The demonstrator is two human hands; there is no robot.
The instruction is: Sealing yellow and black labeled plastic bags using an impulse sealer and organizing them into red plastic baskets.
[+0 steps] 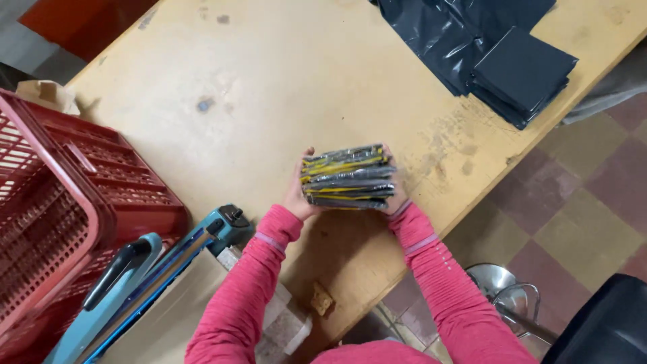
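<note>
A stack of flat black and yellow packets stands on edge on the tan wooden table, near its front edge. My left hand presses against the stack's left side and my right hand presses against its right side, so both hands squeeze the packets together. Both forearms wear pink sleeves. Most of each hand is hidden behind the stack.
A red plastic crate sits at the left. A blue heat sealer lies beside it by my left arm. Black plastic bags and a pile of dark flat pouches lie at the table's far right. A tiled floor and a metal stool are to the right.
</note>
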